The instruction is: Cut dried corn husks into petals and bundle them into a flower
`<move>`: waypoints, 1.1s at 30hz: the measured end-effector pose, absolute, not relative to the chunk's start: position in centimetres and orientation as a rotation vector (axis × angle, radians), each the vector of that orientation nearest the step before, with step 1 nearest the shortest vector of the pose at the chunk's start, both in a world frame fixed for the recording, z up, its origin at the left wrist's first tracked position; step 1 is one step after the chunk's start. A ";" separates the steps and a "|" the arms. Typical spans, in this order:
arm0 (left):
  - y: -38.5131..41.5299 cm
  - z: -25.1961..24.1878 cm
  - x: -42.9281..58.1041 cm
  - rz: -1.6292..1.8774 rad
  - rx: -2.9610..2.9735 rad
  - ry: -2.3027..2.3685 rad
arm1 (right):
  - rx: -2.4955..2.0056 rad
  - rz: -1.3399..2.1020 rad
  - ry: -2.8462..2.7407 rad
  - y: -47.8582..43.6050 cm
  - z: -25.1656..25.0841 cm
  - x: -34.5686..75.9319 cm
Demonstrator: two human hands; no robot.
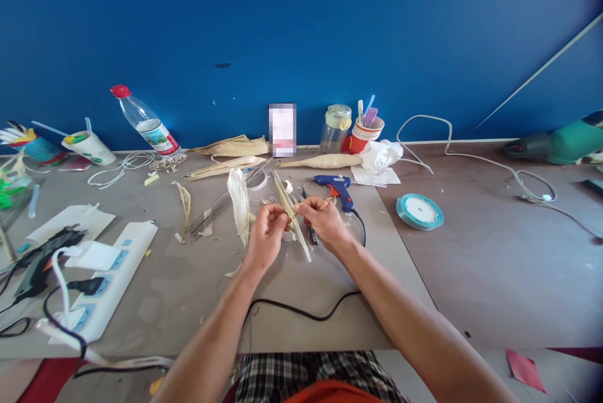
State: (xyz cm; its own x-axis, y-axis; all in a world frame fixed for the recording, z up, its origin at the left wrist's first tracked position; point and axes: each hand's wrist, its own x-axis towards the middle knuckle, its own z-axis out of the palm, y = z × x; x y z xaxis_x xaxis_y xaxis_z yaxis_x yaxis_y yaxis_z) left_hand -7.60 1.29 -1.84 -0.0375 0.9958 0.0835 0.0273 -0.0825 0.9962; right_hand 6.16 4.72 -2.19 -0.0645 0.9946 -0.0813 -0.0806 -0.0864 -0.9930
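Observation:
My left hand [269, 230] and my right hand [326, 220] meet over the table, both with fingers pinched. Between them a narrow, pale green corn husk strip [301, 243] slants from upper left to lower right. A small thin brownish bit shows where the fingertips come together; its kind cannot be made out. Just beyond my right hand lies a blue glue gun [333, 182] with an orange trigger. A dark pen-like tool [313, 236] lies partly under the strip. Near my left hand are a whitish husk piece [238, 202] and several thin wires [219, 207].
Dried corn husks [230, 147] lie along the blue wall beside a propped phone [282, 130]. A bottle [149, 123], a clear jar [335, 127] and red paper cups [365, 136] stand behind. A power strip [115, 280] is at left, a teal ribbon roll [419, 211] at right.

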 end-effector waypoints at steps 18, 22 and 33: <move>1.1 -2.2 -7.0 1.237 1.572 1.465 | -1.225 1.351 -1.117 4.0 -1.5 5.4; 1.2 -2.5 -7.3 1.236 1.619 1.469 | -1.235 1.347 -1.133 3.9 -1.7 5.3; 1.1 -2.5 -7.4 1.149 1.775 1.579 | -1.213 1.344 -1.172 3.5 -0.9 5.2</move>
State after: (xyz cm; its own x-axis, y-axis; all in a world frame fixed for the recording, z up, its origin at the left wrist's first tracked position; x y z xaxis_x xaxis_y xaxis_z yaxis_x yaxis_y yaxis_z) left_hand -7.42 1.09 -2.46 -0.0278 0.9648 0.2616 0.5455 -0.2047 0.8127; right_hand 5.18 3.52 -0.86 -0.0614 0.9939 -0.0916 -0.0447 -0.0944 -0.9945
